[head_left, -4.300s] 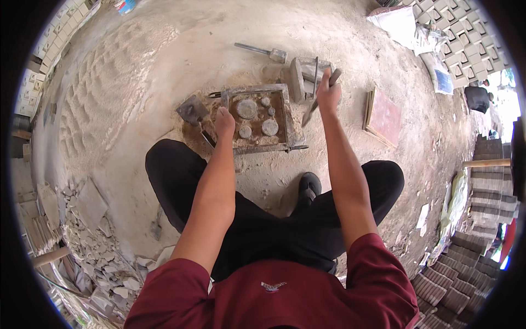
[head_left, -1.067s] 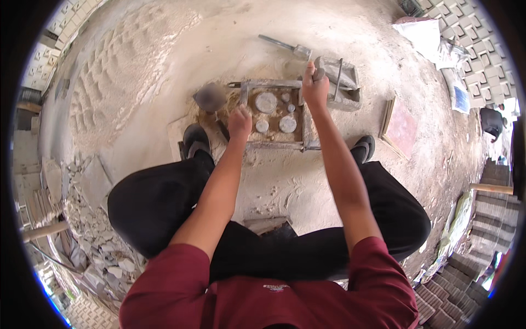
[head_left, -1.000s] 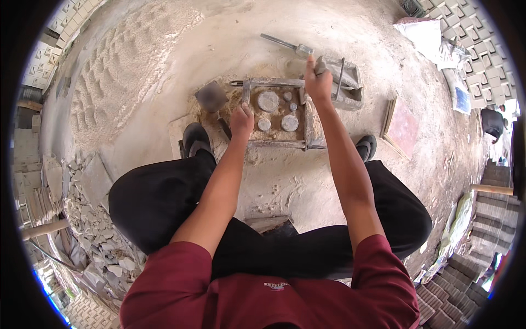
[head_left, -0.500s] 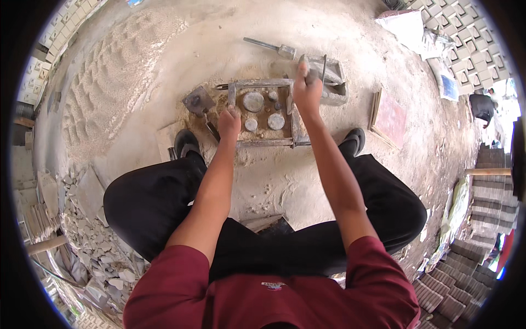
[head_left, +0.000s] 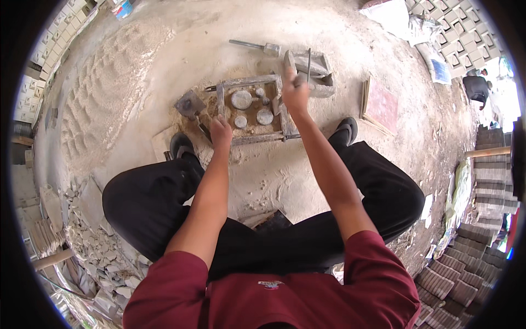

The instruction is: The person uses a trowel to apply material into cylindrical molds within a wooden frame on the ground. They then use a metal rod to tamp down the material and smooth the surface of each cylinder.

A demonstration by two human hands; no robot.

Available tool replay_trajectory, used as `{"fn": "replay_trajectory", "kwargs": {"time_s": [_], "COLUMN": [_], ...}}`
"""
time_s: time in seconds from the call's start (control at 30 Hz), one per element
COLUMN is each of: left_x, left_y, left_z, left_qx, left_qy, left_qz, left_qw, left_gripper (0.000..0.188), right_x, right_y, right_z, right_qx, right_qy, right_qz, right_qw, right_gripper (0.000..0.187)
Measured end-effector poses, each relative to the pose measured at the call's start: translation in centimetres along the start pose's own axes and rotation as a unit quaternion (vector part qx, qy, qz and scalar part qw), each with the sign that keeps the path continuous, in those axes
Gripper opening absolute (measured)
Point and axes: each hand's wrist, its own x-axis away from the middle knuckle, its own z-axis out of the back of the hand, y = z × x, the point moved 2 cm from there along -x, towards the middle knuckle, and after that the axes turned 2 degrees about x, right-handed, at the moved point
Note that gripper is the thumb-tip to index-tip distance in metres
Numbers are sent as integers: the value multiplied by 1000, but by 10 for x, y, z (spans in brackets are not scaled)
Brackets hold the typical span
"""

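Note:
A rectangular mould frame point(head_left: 249, 82) caked with grey dust lies on the ground before me. Inside it sit several round, pale discs point(head_left: 241, 100) of different sizes on sandy fill. My left hand point(head_left: 221, 132) is closed at the frame's left side, fingers curled against its edge. Over the frame's right side, my right hand point(head_left: 296, 97) is closed round a dusty hand tool point(head_left: 299, 81) with a dark, rounded part; motion blur hides its exact kind. Just beyond lies a grey divided tray point(head_left: 322, 88), with a thin dark rod point(head_left: 309, 61) across it.
A square-headed tool point(head_left: 271, 50) lies beyond the frame, and a flat square trowel-like plate point(head_left: 189, 104) lies left. Reddish boards point(head_left: 381, 105) stand at right. Sand point(head_left: 104, 82) spreads far left, rubble point(head_left: 104, 247) near left. Stacked tiles point(head_left: 449, 279) line the right. A person point(head_left: 478, 90) is farther off.
The whole view has shifted slightly, so the ground things appear farther left. My left hand stays at the frame's left edge, and my right hand stays between frame and tray, blurred.

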Motion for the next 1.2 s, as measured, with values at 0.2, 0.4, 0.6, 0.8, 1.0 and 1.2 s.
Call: {"fn": "replay_trajectory", "kwargs": {"time_s": [0.2, 0.4, 0.6, 0.8, 1.0, 1.2], "left_x": [2, 1, 3, 4, 4, 6], "left_y": [3, 1, 5, 6, 2, 4], "left_z": [-1, 5, 2, 8, 11, 9], "left_qx": [14, 31, 24, 16, 23, 45], "left_qy": [-2, 18, -17, 20, -24, -4], "left_qz": [15, 9, 27, 56, 48, 41], "left_qw": [1000, 999, 999, 998, 998, 998], "left_gripper": [49, 51, 55, 56, 55, 58], "right_x": [10, 21, -9, -40, -42, -40], "right_y": [-19, -25, -16, 1, -13, -14], "right_z": [10, 2, 3, -29, -42, -58], "right_qx": [45, 39, 37, 60, 61, 72], "right_qy": [22, 34, 43, -19, 33, -49], "right_qz": [23, 34, 5, -56, -16, -42], "right_qw": [998, 998, 998, 996, 997, 995], "right_gripper": [46, 49, 48, 49, 50, 49]}}
